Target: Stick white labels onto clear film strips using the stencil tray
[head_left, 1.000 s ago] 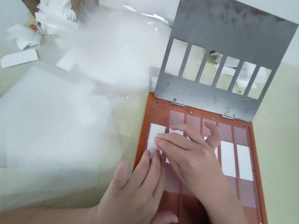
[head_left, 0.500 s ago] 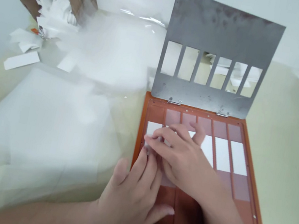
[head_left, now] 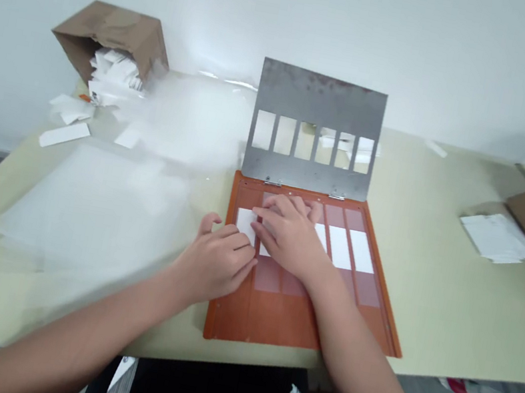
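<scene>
Showed a pale green surface (head_left: 430, 307); carried an orange tray (head_left: 278, 324) along the near edge, clear plastic sheets (head_left: 98, 208) and a brown box (head_left: 132, 31) to its left, white cards (head_left: 499, 238) to its right.

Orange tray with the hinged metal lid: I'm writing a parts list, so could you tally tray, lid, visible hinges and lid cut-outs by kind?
Orange tray: 1
Metal lid: 1
Hinges: 2
Lid cut-outs: 6
Total: 10
</scene>
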Demonstrator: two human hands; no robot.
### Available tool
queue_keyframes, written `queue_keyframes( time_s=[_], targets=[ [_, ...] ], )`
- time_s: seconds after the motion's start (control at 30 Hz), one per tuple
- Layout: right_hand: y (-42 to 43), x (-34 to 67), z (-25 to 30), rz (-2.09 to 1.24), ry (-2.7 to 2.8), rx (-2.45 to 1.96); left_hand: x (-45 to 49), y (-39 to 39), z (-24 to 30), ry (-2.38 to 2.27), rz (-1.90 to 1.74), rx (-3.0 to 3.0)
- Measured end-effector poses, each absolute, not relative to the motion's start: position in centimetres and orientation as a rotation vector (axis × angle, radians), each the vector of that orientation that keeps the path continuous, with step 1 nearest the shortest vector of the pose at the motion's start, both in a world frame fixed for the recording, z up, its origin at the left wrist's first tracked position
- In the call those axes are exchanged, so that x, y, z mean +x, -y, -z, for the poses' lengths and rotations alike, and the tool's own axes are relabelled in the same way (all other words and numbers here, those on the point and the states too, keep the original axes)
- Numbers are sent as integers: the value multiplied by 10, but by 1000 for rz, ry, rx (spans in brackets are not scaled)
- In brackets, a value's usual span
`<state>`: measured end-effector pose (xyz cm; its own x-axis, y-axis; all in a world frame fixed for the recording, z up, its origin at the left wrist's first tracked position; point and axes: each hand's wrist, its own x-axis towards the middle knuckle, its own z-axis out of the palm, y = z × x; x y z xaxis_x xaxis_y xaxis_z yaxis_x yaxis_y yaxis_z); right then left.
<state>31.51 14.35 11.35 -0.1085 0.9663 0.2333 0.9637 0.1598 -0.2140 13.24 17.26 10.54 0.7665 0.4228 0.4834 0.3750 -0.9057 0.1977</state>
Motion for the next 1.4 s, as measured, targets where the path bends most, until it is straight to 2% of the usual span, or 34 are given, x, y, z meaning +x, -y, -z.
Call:
queue_keyframes(
  time_s=[0.2,0.5,0.6,0.7,0.83,1.0,1.1,1.27,1.4],
  targets=[
    [-149,309,-118,-224,2009,-1919,132,-188,-104,-518,-911,2901],
    [-134,310,-151,-443,1827,-1629,135,-189,-115,-508,-1261,3024],
    [-119,341,-160,-368,1743,-1592,137,-183,-118,-479,-1319,2976],
    [-96,403,-151,-260,1647,-1641,139,-180,-117,-525,-1231,2942],
    [-63,516,-127,-7,1457,-2215,144,-181,-115,-496,-1154,2950],
    [-35,620,-110,236,1021,-2615,153,-180,-116,-380,-1212,3008],
    [-27,635,-93,324,707,-2678,157,-177,-115,-385,-1247,3029],
    [-26,628,-60,350,573,-2720,171,-182,-122,-541,-1139,2997],
    [-26,640,-56,296,420,-2777,190,-197,-128,-710,-1172,2866]
  ],
)
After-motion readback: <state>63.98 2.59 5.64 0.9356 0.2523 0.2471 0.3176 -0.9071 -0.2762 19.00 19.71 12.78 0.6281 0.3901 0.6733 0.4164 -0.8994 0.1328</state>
